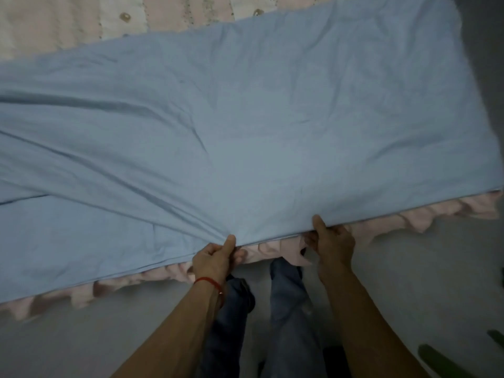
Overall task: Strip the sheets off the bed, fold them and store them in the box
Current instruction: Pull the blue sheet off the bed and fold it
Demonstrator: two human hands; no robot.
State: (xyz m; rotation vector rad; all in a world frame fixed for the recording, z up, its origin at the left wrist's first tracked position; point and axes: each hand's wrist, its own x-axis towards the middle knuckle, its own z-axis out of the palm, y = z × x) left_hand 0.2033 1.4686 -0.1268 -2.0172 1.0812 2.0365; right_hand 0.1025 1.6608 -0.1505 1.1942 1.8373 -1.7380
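Note:
A light blue sheet (245, 126) lies spread as a long folded band across the bed, wrinkled toward the left. My left hand (214, 259) pinches its near edge, thumb on top, with creases fanning out from the grip. My right hand (331, 244) grips the same near edge a little to the right, thumb on top and fingers underneath. No box is in view.
A pink quilted bed cover (68, 20) shows beyond the sheet, and its pink ruffled skirt (425, 216) hangs along the bed's near side. My legs in jeans (289, 309) stand on the pale floor (109, 336). Green leaves (441, 361) poke in at the bottom right.

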